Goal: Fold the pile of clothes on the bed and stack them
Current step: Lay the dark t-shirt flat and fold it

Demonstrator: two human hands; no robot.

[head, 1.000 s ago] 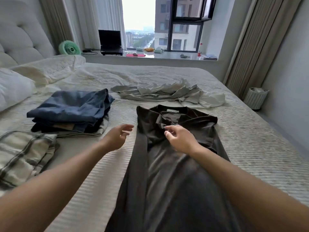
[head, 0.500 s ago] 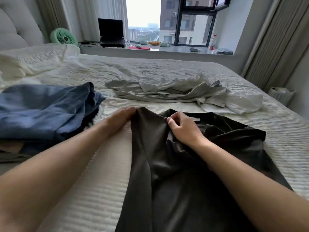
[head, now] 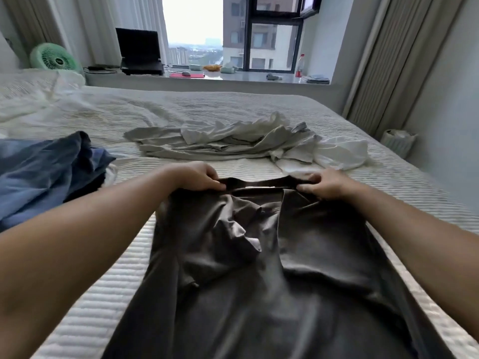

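Dark shirt [head: 259, 255] gripped by both hands; neck label [head: 255, 187] unreadable.

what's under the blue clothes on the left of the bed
Under the blue clothes a dark garment edge and a bit of white fabric peek out. The rest of that stack is covered or out of frame.

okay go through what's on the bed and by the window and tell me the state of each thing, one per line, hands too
Left hand: grips the dark shirt's collar edge.
Right hand: grips the collar's other side.
Dark shirt: spread lengthwise on the bed, sides folded inward, wrinkled.
Light clothes: crumpled, unfolded.
Blue clothes: folded, stacked.
Laptop: open, screen dark.
Window: upper sash appears tilted open.
Green fan: upright; running or not, cannot tell.
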